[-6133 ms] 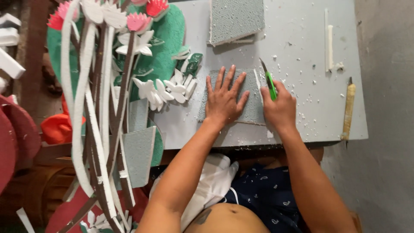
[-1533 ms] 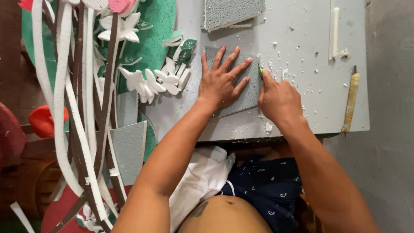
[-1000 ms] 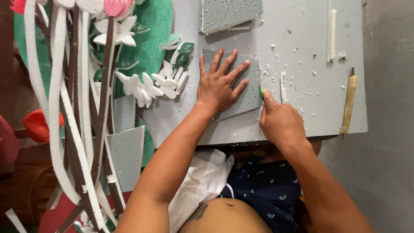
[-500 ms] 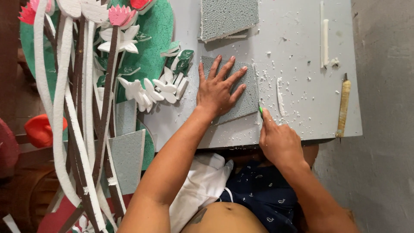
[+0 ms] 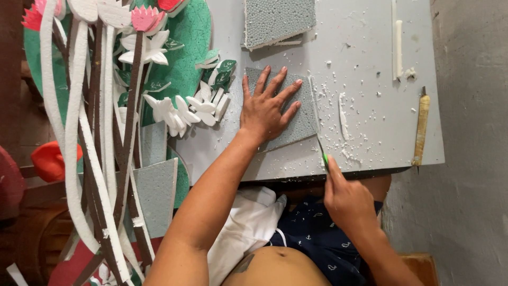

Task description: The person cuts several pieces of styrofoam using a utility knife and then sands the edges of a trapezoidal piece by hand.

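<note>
My left hand [image 5: 266, 108] lies flat with spread fingers on a grey foam sheet [image 5: 299, 123] on the grey board [image 5: 365, 63]. My right hand [image 5: 346, 198] is past the board's near edge, closed around a green-handled knife [image 5: 321, 150] whose blade points up along the sheet's right edge. A thin white foam strip [image 5: 343, 108] lies just right of that edge among white crumbs.
A second grey foam piece [image 5: 278, 20] lies at the board's far edge. A white stick [image 5: 398, 42] and a wooden-handled tool [image 5: 420, 130] lie at the right. Foam flowers, leaves and long white stems [image 5: 106, 106] crowd the left. A grey wall [image 5: 471, 143] is at the right.
My right hand has drawn the knife down along the sheet's right edge toward me, ending off the board's near edge. A thin strip now lies apart. My left hand stays pressed on the sheet.
</note>
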